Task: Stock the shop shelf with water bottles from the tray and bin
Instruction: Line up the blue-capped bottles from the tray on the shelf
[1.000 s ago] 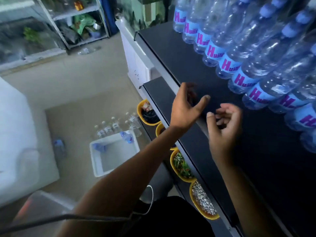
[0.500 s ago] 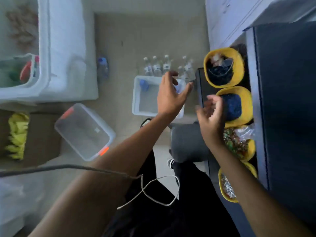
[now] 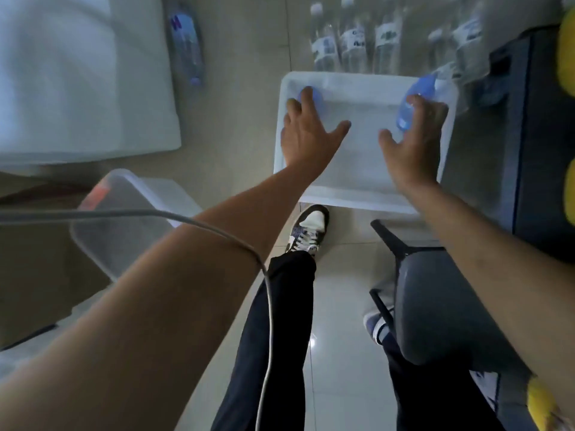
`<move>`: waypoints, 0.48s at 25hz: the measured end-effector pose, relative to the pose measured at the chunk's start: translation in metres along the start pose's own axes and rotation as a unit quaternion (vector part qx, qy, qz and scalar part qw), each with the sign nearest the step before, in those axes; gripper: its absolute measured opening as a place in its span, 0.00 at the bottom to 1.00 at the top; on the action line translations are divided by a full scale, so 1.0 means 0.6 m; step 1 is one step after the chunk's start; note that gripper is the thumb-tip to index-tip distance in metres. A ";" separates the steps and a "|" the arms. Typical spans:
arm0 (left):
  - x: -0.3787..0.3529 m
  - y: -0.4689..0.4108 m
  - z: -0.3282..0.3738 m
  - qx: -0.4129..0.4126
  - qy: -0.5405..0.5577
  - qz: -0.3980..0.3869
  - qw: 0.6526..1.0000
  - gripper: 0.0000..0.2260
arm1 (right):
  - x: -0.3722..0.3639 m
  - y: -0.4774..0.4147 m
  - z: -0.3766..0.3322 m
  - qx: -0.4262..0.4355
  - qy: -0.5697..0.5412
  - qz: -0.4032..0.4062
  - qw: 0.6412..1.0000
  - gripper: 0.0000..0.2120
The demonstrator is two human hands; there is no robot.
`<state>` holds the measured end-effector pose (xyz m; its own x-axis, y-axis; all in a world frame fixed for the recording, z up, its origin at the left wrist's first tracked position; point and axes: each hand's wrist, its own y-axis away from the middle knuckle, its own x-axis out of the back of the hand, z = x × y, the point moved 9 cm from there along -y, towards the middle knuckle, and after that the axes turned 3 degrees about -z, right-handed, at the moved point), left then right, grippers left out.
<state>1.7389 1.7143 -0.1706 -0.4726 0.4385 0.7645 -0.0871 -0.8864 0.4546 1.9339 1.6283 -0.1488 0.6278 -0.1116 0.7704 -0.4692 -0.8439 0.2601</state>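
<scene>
Left hand (image 3: pixel 308 132) low over the far left corner of the white tray (image 3: pixel 357 199), fingers straight and fanned apart, thumb out toward the middle. Under its fingertips, a small blue bottle (image 3: pixel 314 95), mostly hidden by them. Cannot tell whether touched or only hovered over. Nothing legible on it.

Right hand (image 3: pixel 413 147) over the far right corner, fingers apart and barely bent, thumb wide. Just left of its forefinger, a second blue bottle (image 3: pixel 404 112) lying slantwise in that corner, its far end blurred into the rim. Not clamped by the fingers; cannot tell whether touched.

Beyond both sets of fingertips, past the tray's far rim, a row of clear bottles (image 3: pixel 354 42) upright on the floor, with white caps and white labels whose dark print is too smeared to read. Some tops cut off by the frame edge. Far left of the left fingers, a lone bottle (image 3: pixel 186 48) lying on the floor beside a white cabinet (image 3: pixel 77 73), its blue label with magenta marks not legible.

Right of the right fingers, a dark shelf (image 3: pixel 529 135) and yellow bowls (image 3: pixel 567 45), cut off at the edge. Nearer than the wrists, a clear bin (image 3: pixel 124 231) with an orange clasp, a grey stool (image 3: pixel 435 306), one shoe (image 3: pixel 309 228) and a thin cable (image 3: pixel 217 227) across the left forearm.
</scene>
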 end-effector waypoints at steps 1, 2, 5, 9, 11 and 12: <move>-0.023 -0.035 -0.017 0.016 -0.011 -0.005 1.000 0.43 | -0.024 -0.033 0.020 -0.009 0.024 0.001 1.000 0.29; -0.041 -0.067 -0.030 0.029 -0.019 -0.004 0.999 0.45 | -0.042 -0.062 0.041 -0.025 0.042 0.004 0.999 0.31; -0.076 -0.152 -0.042 0.035 -0.045 -0.008 0.998 0.43 | -0.077 -0.123 0.098 -0.078 0.072 0.030 0.994 0.37; -0.085 -0.217 -0.043 -0.032 -0.159 -0.029 0.986 0.26 | -0.104 -0.173 0.127 -0.089 0.077 0.013 0.993 0.26; -0.089 -0.216 -0.042 -0.065 -0.193 -0.036 0.978 0.24 | -0.120 -0.177 0.111 -0.031 0.121 -0.029 0.992 0.15; -0.092 -0.209 -0.042 -0.078 -0.202 -0.043 0.975 0.24 | -0.134 -0.168 0.102 -0.005 0.141 -0.062 0.988 0.12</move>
<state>1.7537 1.7978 -0.2812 -0.0757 0.5069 0.8587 -0.2587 -0.8417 0.4740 1.9686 1.6906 -0.2727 0.4832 0.1448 0.8635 -0.4058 -0.8368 0.3674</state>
